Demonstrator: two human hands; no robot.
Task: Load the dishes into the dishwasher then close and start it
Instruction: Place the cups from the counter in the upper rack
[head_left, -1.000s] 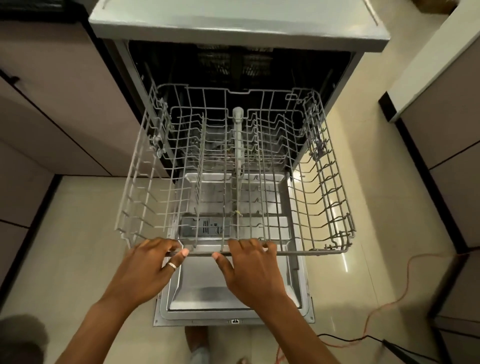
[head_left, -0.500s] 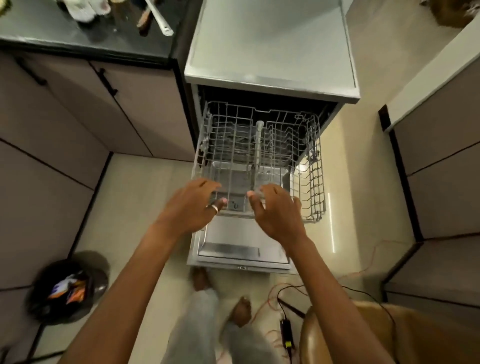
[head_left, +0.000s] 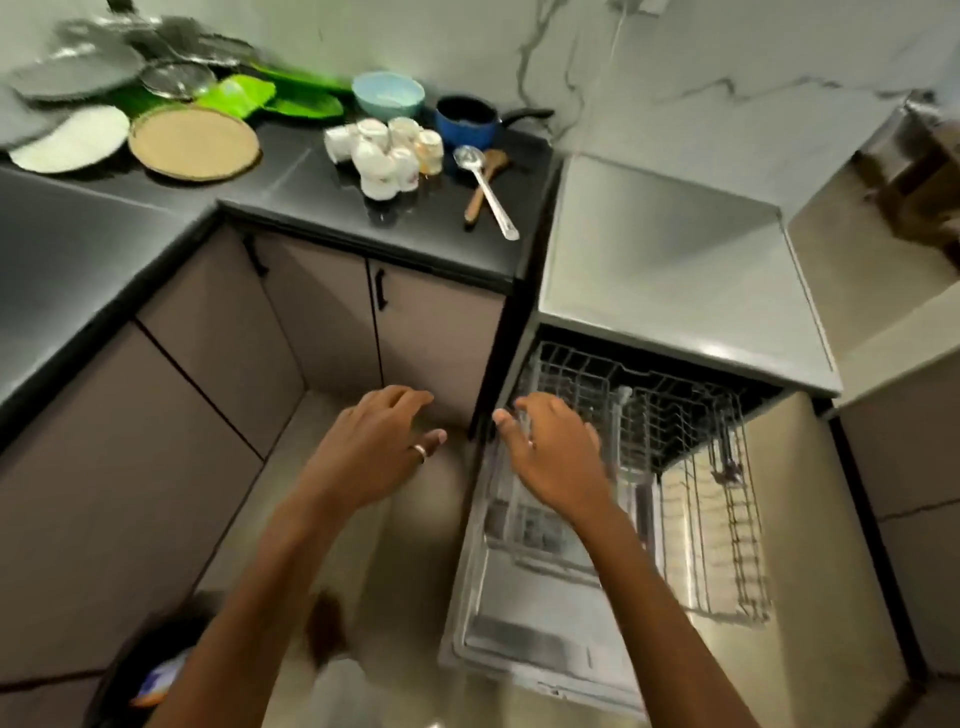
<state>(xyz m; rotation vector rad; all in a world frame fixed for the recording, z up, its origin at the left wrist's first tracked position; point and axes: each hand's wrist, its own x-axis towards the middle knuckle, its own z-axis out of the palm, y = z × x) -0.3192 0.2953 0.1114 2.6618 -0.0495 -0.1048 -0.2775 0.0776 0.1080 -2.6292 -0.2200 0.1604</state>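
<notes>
Loading hasn't begun: our rack (head_left: 649, 441) sits empty, cups (head_left: 387, 150) wait on the counter (head_left: 322, 202), left hand (head_left: 374, 447) and right hand (head_left: 558, 457) open, holding nothing.

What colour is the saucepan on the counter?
Blue, with a black handle; the saucepan shows in the head view.

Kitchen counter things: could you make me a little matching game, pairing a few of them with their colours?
Things:
1. saucepan
2. bowl
3. round tray
4. long spoon

Colours:
A. tan
B. silver
C. dark blue
D. pale blue

Pairs: 1-C, 2-D, 3-A, 4-B
</notes>
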